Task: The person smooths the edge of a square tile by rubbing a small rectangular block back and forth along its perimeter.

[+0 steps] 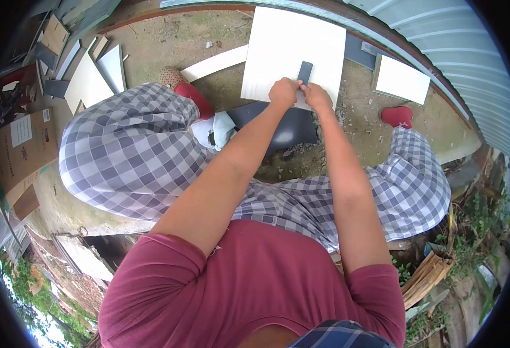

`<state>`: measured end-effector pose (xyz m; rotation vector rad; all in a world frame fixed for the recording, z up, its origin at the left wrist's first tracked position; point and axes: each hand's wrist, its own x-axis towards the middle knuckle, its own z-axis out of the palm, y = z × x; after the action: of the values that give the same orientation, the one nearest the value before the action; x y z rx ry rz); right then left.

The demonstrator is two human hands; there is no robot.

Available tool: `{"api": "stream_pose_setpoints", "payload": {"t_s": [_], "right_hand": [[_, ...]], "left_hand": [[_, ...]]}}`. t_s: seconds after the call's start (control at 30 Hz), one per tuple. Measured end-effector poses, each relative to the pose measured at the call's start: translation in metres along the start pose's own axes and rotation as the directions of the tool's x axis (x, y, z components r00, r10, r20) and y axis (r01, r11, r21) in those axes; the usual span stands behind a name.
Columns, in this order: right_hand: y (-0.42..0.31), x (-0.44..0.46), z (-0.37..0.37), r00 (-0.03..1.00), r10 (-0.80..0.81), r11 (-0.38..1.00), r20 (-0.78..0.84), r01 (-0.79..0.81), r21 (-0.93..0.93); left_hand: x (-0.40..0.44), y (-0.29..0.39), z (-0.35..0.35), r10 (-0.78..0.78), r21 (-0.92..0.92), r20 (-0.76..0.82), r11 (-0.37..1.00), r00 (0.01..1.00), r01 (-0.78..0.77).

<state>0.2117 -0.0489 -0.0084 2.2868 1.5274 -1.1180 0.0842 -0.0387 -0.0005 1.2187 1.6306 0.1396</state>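
Note:
A large white board [292, 43] lies in front of me on the ground. On it is a short, flat dark grey strip [306, 71], pointing away from me. My left hand [284, 93] is closed at the strip's near end, on its left side. My right hand [316, 96] pinches the same end from the right, so the two hands almost touch. The fingers cover that end of the strip. Just below the board sits a curved dark sheet [290, 130] with a glossy surface, next to a crumpled pale blue and white item [217, 130].
White panels [90, 84] and offcuts lie at the far left, above a cardboard box [26, 142]. Another white-topped panel [403, 80] rests at the right, by a corrugated metal wall [440, 40]. Grit covers the ground near the board. Split wood [429, 278] lies at the lower right.

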Motion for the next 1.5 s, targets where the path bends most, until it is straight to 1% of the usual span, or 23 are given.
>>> {"api": "stream_pose_setpoints", "payload": {"t_s": [0.03,0.07,0.1,0.13,0.3,0.43,0.5,0.57,0.77,0.83,1.0,1.1,1.17,1.27,1.33,1.5], "right_hand": [[-0.001,-0.012,0.000,0.997,-0.041,0.999,-0.062,0.039,-0.028],[0.000,-0.020,-0.005,0.998,0.017,1.000,0.059,-0.016,-0.016],[0.002,-0.026,-0.002,0.998,0.015,1.000,0.055,-0.014,-0.013],[0.004,-0.032,0.000,0.998,0.018,1.000,0.060,-0.017,-0.018],[0.007,-0.042,0.010,0.998,0.020,0.999,0.062,-0.017,-0.041],[0.010,-0.042,0.014,0.998,-0.014,0.998,0.063,0.018,-0.058],[0.008,-0.045,0.015,0.997,-0.040,0.997,0.059,0.043,-0.057],[0.004,-0.049,0.016,0.998,-0.058,0.993,0.021,0.060,-0.097],[-0.004,-0.053,0.017,0.996,-0.084,0.995,0.007,0.084,-0.055],[-0.007,-0.052,0.015,0.997,-0.079,0.996,0.023,0.080,-0.049],[-0.011,-0.042,0.015,0.997,-0.048,0.999,0.062,0.049,-0.020],[-0.015,-0.038,0.015,0.998,-0.046,0.999,0.040,0.046,0.013],[-0.016,-0.032,0.013,1.000,-0.024,0.999,-0.010,0.024,0.026],[-0.021,-0.023,0.008,1.000,0.015,0.999,0.016,-0.015,0.037],[-0.025,-0.021,-0.001,1.000,0.023,0.998,0.013,-0.024,0.051],[-0.029,0.008,-0.007,0.999,0.052,0.996,0.016,-0.053,0.077]], "left_hand": [[-0.005,-0.005,0.003,0.005,0.001,-0.002,1.000,1.000,-0.005],[-0.009,-0.009,0.007,0.005,-0.042,-0.001,0.999,1.000,-0.005],[-0.017,-0.010,0.007,0.004,-0.084,0.002,0.996,1.000,-0.004],[-0.024,-0.012,0.006,0.023,-0.082,0.045,0.996,0.999,-0.019],[-0.039,-0.020,0.007,0.023,-0.046,0.061,0.999,0.998,-0.021],[-0.041,-0.023,0.008,0.012,-0.051,0.072,0.999,0.997,-0.008],[-0.044,-0.024,0.008,0.001,-0.048,0.050,0.999,0.999,0.002],[-0.046,-0.025,0.007,-0.010,-0.045,0.027,0.999,1.000,0.011],[-0.049,-0.026,-0.001,-0.070,-0.039,0.013,0.997,0.997,0.071],[-0.047,-0.028,-0.002,-0.047,-0.069,0.000,0.996,0.999,0.047],[-0.039,-0.028,-0.004,-0.065,-0.096,0.001,0.993,0.998,0.065],[-0.034,-0.026,-0.009,-0.064,-0.116,-0.010,0.991,0.998,0.062],[-0.029,-0.021,-0.009,-0.061,-0.132,-0.010,0.989,0.998,0.059],[-0.023,-0.015,-0.012,-0.067,-0.129,-0.018,0.990,0.998,0.064],[-0.021,-0.007,-0.017,-0.043,-0.108,-0.045,0.993,0.998,0.038],[-0.002,0.011,-0.027,-0.072,-0.118,-0.047,0.991,0.996,0.066]]}}
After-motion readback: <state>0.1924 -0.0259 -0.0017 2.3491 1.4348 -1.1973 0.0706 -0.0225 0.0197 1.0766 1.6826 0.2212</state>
